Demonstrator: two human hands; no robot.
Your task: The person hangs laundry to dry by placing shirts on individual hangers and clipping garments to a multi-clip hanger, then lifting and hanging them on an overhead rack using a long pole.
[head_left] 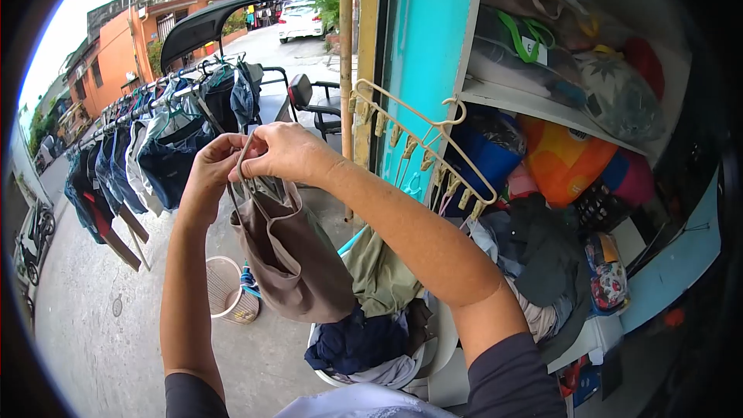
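Note:
A taupe fabric tote bag (306, 267) hangs in front of me, its top gaping a little. My right hand (285, 153) pinches the bag's looped handles from above. Close against it, my left hand (210, 174) has its fingers closed at the same handles, thumb and fingertips meeting the right hand's. Below the bag stands a basin of clothes, with a dark navy garment (360, 344) on top. An olive-green garment (383, 271) hangs just behind the bag, partly covered by my right forearm.
A beige clip hanger (433, 135) hangs by the turquoise panel (429, 54). Shelves on the right hold bagged items and piled clothes (542, 263). A rack of hanging denim clothes (170, 139) stands at left. A white wastebasket (224, 286) sits on the concrete floor.

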